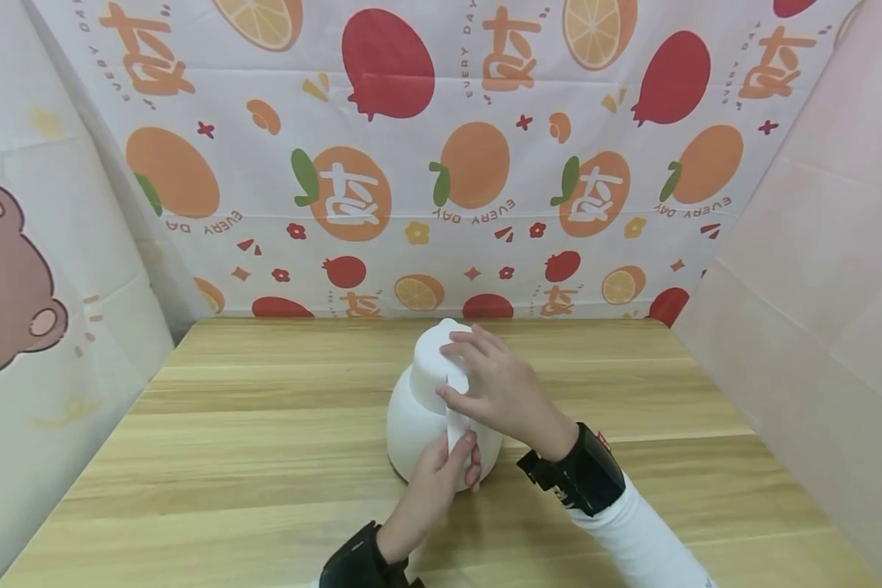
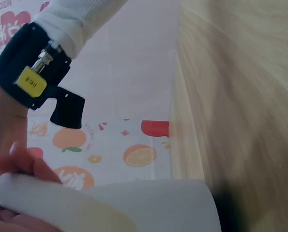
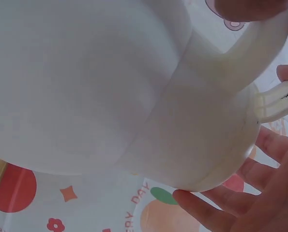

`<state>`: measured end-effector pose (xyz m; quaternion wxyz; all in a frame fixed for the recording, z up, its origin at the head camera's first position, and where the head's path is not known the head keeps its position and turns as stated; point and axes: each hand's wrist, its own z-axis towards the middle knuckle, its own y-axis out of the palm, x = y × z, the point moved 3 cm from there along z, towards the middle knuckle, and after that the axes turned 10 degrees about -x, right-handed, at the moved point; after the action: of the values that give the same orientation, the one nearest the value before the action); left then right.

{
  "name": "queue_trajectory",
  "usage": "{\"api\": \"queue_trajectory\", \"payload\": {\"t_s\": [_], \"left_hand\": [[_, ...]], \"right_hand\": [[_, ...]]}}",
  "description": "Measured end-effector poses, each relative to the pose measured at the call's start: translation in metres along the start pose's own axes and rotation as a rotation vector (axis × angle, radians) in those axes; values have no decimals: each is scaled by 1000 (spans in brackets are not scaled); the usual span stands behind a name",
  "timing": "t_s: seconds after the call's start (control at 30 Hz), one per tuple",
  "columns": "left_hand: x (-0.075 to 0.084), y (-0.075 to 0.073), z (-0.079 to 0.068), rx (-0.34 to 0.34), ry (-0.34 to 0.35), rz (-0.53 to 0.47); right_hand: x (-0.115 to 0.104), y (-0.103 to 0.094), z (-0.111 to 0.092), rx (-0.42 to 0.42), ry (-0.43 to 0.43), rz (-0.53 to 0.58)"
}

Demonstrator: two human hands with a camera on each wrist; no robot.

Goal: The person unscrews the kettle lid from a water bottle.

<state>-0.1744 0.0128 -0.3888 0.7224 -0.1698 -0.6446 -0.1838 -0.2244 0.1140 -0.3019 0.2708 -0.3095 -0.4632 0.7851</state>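
Observation:
A white jug (image 1: 410, 433) with a rounded body stands upright on the wooden table. Its handle (image 1: 453, 423) faces the person, and my left hand (image 1: 435, 469) grips it low down. Up at the jug's lid (image 1: 430, 359), my right hand (image 1: 510, 396) has its fingers curved around one side and the thumb near a small tab. The right wrist view shows that lid tab (image 3: 279, 102) by the thumb, with fingers (image 3: 231, 203) along the lid's far edge. In the left wrist view the handle (image 2: 42, 195) passes through the left hand's grasp.
The wooden table (image 1: 228, 457) extends to both sides of the jug. Behind it hangs a fruit-printed cloth (image 1: 478, 245), with pale cloths on the left (image 1: 66, 449) and right (image 1: 816, 327). Each wrist wears a black strap (image 1: 591, 474) with a camera mount.

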Motion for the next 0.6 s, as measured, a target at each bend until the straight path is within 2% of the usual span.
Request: {"api": "queue_trajectory", "payload": {"t_s": [0.23,0.6], "left_hand": [[-1,6,1,15,44,-17],[-4,5,6,114,18,-27]], "right_hand": [[1,-2,-3,38,-29,-21],[5,-4,0,53,-81,28]]}}
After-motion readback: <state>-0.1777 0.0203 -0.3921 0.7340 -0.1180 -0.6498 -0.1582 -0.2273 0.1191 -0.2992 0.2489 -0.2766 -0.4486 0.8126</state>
